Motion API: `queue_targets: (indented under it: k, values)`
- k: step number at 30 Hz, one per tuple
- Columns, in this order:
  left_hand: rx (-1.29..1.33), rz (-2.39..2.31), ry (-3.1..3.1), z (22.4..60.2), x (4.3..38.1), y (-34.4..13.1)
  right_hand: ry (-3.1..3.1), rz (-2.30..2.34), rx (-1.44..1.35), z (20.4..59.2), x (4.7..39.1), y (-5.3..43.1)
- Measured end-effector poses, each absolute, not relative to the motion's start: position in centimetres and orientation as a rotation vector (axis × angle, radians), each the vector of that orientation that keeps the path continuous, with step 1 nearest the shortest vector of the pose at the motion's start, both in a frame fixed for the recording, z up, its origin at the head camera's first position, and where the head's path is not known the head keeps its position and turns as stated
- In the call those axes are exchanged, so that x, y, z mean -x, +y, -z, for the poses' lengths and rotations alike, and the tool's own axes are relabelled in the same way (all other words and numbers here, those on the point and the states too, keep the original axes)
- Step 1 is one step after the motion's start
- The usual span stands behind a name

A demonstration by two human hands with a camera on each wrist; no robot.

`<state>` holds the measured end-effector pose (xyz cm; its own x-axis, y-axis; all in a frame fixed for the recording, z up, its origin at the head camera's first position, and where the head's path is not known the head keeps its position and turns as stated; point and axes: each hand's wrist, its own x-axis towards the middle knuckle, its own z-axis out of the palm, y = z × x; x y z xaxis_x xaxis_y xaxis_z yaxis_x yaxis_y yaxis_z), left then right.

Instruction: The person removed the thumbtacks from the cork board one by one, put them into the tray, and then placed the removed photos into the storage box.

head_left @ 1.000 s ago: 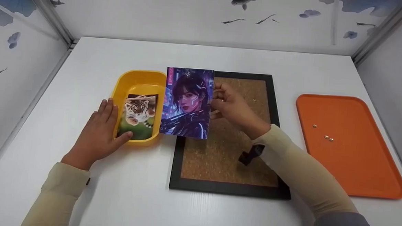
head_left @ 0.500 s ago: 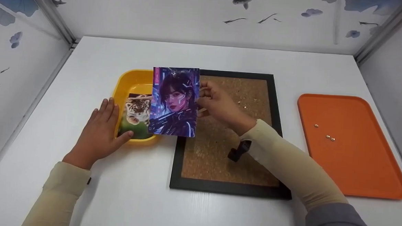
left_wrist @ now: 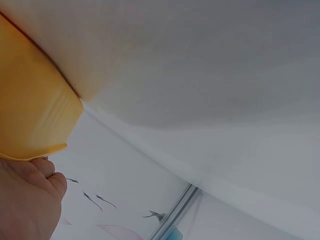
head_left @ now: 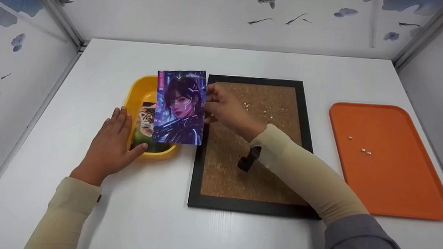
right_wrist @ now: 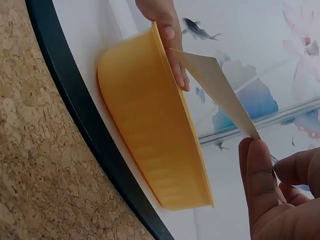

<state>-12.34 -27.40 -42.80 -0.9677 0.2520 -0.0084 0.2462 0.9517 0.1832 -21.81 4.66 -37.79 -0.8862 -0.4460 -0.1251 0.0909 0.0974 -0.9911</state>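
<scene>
My right hand (head_left: pixel 229 110) pinches a picture card (head_left: pixel 180 109) by its right edge, between thumb and fingers. It shows a purple and blue drawing of a figure with a gun. In the right wrist view the card's pale back (right_wrist: pixel 220 90) stands tilted above the rim of a yellow plastic tub (right_wrist: pixel 145 120). A tiger picture card (head_left: pixel 141 137) lies inside the tub, partly hidden by the held card. My left hand (head_left: pixel 106 145) rests with straight fingers along the tub's left rim, the thumb at its front corner.
Beneath my right forearm lies a cork board (head_left: pixel 234 178) with a black frame. At the right, an orange tray (head_left: pixel 389 179) carries 3 small shiny pins (head_left: pixel 363 150). White panels with fish prints enclose the white table (head_left: pixel 156 219).
My right hand has carried the figure card leftward, from beside the tub to over its right part, covering more of the tiger card. My left hand has stayed in place.
</scene>
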Motion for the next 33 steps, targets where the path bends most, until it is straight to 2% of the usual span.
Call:
queue_targets:
  k: [17,33]
  values:
    - [-0.39,-0.28,3.065,42.7,12.3,-27.4,1.976,1.801,0.322,38.5,24.0,1.2]
    - [-0.375,-0.284,3.061,42.7,12.3,-27.4,1.979,1.704,0.346,38.5,24.6,-2.0]
